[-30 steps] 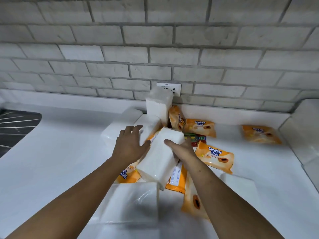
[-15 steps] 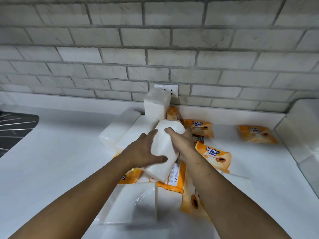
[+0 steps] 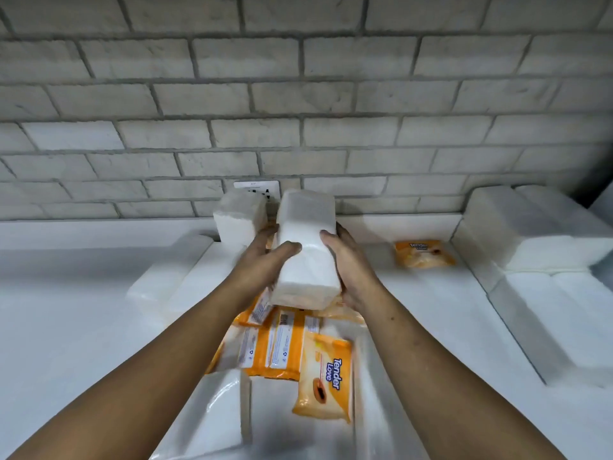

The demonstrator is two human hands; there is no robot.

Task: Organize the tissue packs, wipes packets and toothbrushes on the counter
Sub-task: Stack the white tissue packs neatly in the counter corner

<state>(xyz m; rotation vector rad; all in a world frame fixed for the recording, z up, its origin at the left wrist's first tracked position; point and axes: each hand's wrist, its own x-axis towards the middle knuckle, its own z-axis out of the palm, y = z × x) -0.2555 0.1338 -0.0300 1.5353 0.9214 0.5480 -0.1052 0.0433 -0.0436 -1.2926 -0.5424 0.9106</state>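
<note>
Nearest, a white tissue pack in glossy clear wrap (image 3: 220, 413) lies on the white surface (image 3: 66, 320). An orange "Tender Love" wipes packet (image 3: 323, 381) sits just right of it, and more orange wipes packets turned label-down (image 3: 273, 348) are heaped just beyond. Above that heap the left hand (image 3: 262, 267) and right hand (image 3: 351, 263) each curl round one side of a soft white brick-shaped tissue pack (image 3: 306, 254), held clear of the surface. Farther off are an upright white tissue pack (image 3: 238, 217) by the grey brick wall (image 3: 298, 94), flat white packs at the left (image 3: 172, 277), a lone orange wipes packet (image 3: 423, 255), and a stacked block of white tissue packs far right (image 3: 530, 234). No toothbrush shows. The step looks like carrying this pack to its own kind. Squeeze lightly so it keeps its shape, pass well over the wipes, and set it square against a neighbour.
</note>
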